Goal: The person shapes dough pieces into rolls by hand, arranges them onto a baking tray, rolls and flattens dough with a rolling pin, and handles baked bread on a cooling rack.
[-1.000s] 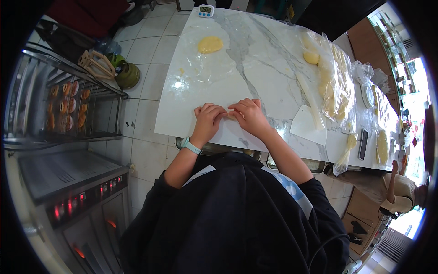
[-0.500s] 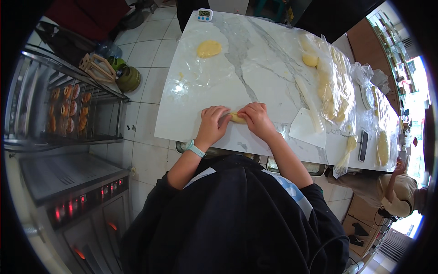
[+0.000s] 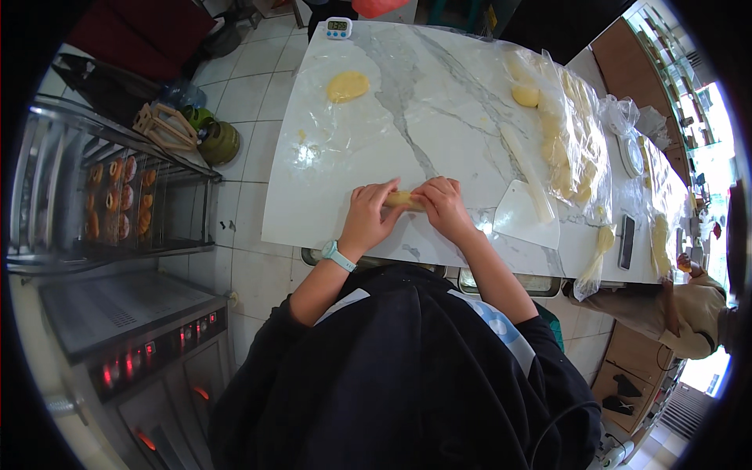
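Note:
On the marble worktop (image 3: 298, 219), my left hand (image 3: 370, 215) and my right hand (image 3: 444, 205) are both closed on a small pale-yellow dough roll (image 3: 398, 199), one at each end, fingertips hiding part of it. Beyond them a flattened dough round (image 3: 348, 86) lies toward the far left of the top. To my right are a white scraper (image 3: 517, 219) and a long pale stick (image 3: 540, 202), with dough pieces (image 3: 564, 149) under clear plastic beside them.
A small timer (image 3: 338, 28) sits at the far edge. A phone (image 3: 627, 241) lies rightward; a co-worker (image 3: 689, 313) is at the right edge. A rack of pastries (image 3: 125, 196), an oven (image 3: 125, 329) and green gas cylinders (image 3: 221, 142) stand at the left.
My hands have shifted slightly right and curled round the dough, which shows more between them. A red shape has appeared past the far edge; the co-worker's arm has moved.

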Motion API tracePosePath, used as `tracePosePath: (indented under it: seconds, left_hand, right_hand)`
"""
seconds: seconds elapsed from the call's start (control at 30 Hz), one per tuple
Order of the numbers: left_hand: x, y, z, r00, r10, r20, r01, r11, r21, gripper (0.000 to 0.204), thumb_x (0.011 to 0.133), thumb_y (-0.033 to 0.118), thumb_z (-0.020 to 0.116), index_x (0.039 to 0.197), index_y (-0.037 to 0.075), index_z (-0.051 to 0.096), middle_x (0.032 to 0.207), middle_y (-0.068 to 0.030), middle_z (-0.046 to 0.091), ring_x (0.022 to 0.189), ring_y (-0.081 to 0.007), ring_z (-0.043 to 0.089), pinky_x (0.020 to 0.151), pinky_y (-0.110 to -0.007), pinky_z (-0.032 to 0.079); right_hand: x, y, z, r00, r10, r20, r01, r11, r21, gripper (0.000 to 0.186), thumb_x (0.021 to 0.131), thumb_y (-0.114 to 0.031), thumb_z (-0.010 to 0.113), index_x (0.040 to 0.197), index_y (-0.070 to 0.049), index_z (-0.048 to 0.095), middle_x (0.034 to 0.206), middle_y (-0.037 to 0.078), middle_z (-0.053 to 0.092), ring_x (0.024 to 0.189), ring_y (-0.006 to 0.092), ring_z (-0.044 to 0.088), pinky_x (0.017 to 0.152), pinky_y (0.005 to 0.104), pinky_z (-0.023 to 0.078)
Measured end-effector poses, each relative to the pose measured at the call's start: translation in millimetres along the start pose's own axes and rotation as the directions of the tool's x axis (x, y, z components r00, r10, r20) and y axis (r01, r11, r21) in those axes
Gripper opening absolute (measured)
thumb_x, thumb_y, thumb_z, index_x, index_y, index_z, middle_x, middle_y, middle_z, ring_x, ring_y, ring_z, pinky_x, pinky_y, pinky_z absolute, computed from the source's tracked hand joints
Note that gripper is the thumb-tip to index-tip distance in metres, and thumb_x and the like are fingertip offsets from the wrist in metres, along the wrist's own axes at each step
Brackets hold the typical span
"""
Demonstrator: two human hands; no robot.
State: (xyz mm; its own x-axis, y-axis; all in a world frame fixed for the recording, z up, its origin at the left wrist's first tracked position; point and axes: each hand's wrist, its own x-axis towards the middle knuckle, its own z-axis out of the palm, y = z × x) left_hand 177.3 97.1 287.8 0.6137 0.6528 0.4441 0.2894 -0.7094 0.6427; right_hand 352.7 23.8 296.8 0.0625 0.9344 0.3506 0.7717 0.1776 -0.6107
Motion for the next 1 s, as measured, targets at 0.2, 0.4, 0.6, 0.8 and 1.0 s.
tracePosePath:
  seconds: [0.2,0.4,0.6,0.8,1.0]
  left_hand:
    - [2.8,3.7,1.9,0.996,0.038,0.077,-0.040,0.999,0.025,0.024,0.079,0.015,0.069,0.101,0.008,0.064,0.102,-0.0036,0.064,0.098,-0.0213,0.058,0.086,-0.036,0.038]
    - [10.9,3.6,6.8,0.992,0.087,0.097,-0.091,0.995,0.044,0.022,0.079,0.014,0.069,0.099,0.009,0.065,0.101,-0.0037,0.064,0.097,-0.0206,0.059,0.085,-0.035,0.039]
    - [22.8,17.4,7.8,0.992,0.111,0.060,-0.111,0.994,0.000,0.012,0.078,0.012,0.068,0.089,0.008,0.065,0.093,-0.0040,0.065,0.091,-0.0215,0.060,0.083,-0.035,0.040]
    - [28.3,12.9,12.3,0.979,0.126,0.163,-0.127,0.992,-0.005,0.012,0.077,0.013,0.068,0.087,0.008,0.064,0.093,-0.0049,0.065,0.090,-0.0226,0.060,0.084,-0.036,0.040]
    - [28.5,8.1,16.0,0.955,0.146,0.257,-0.142,0.989,-0.035,0.021,0.077,0.013,0.069,0.096,0.008,0.062,0.096,-0.0054,0.065,0.091,-0.0235,0.060,0.084,-0.036,0.041]
  right_hand:
    - [-6.6,2.8,-4.6,0.997,0.007,-0.078,-0.009,1.000,-0.018,0.008,0.083,-0.011,0.061,0.090,-0.008,0.064,0.089,0.004,0.060,0.090,0.0219,0.055,0.085,0.0369,0.036]
    - [-13.2,8.5,-7.1,0.998,0.045,-0.041,-0.044,0.998,0.038,0.008,0.082,-0.010,0.062,0.090,-0.007,0.064,0.092,0.005,0.060,0.093,0.0230,0.055,0.087,0.0365,0.036]
    - [-21.1,12.3,-5.7,0.993,0.086,-0.080,-0.079,0.993,0.085,0.010,0.082,-0.008,0.062,0.092,-0.007,0.064,0.093,0.006,0.061,0.094,0.0241,0.055,0.087,0.0366,0.037]
    - [-28.1,18.0,-5.7,0.988,0.127,-0.092,-0.116,0.986,0.118,0.016,0.081,-0.010,0.063,0.097,-0.010,0.066,0.092,0.005,0.061,0.093,0.0227,0.056,0.087,0.0372,0.036]
    - [-30.1,17.8,-16.3,0.983,0.185,-0.021,-0.182,0.979,0.092,0.018,0.080,-0.012,0.066,0.099,-0.010,0.066,0.095,0.004,0.063,0.094,0.0221,0.056,0.086,0.0369,0.037]
